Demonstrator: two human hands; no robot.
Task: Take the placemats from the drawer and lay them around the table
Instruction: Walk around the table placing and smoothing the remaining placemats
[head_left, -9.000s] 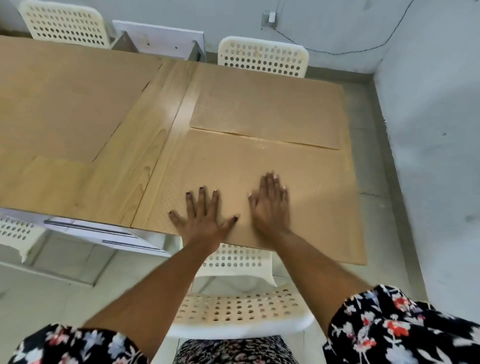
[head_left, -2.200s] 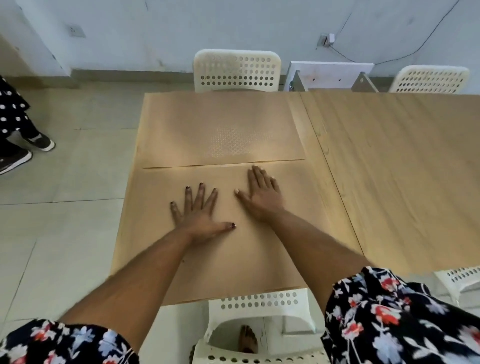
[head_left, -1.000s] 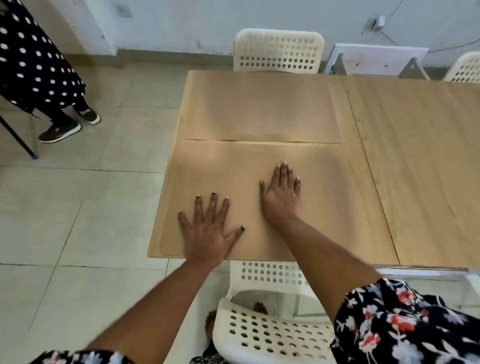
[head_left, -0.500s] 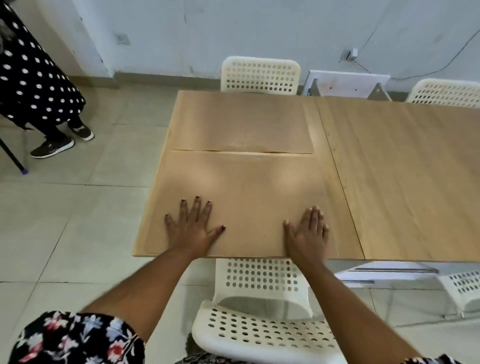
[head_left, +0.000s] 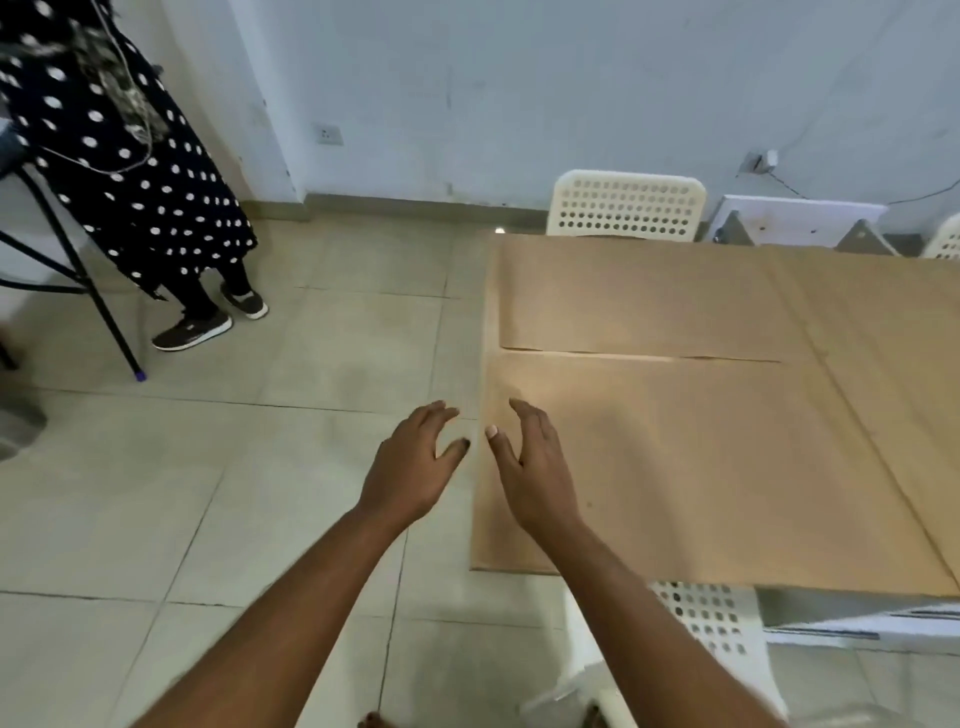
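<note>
Two tan placemats lie flat on the left end of the wooden table (head_left: 883, 332). The near placemat (head_left: 701, 467) fills the front part and the far placemat (head_left: 639, 296) lies behind it, their edges meeting. My left hand (head_left: 415, 467) hovers over the floor just left of the table's end, fingers spread and holding nothing. My right hand (head_left: 535, 467) is lifted above the near placemat's left edge, fingers apart and empty. The drawer is not in view.
A white perforated chair (head_left: 626, 205) stands at the table's far side, another white chair (head_left: 701, 618) is tucked under the near edge. A person in a black polka-dot dress (head_left: 119, 156) stands at the left by a black stand leg (head_left: 98, 301). Tiled floor spreads left.
Both hands have lifted off the near placemat and swung left to the table's end. The view has turned left, showing more floor and the standing person.
</note>
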